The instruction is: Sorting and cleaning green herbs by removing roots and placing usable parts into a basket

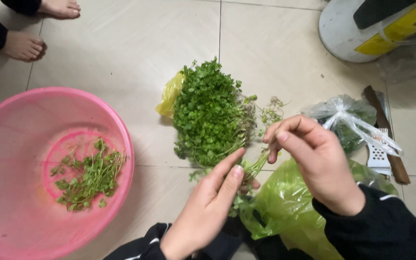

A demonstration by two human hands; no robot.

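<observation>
Both bare hands, the left hand [203, 212] and the right hand [316, 161], emerge from long black fabric sleeves; each dark sleeve carries a thin white stripe near the cuff. No rings, no gloves.

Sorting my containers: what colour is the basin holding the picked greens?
Pink: the round plastic basin is translucent pink, seen best in the head view, with picked greens in it.

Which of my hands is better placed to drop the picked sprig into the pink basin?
Probably the left hand. It sits on the side of the pink basin, nearer its rim. The right hand pinches sprig stems over the green bag, farther away.
</observation>
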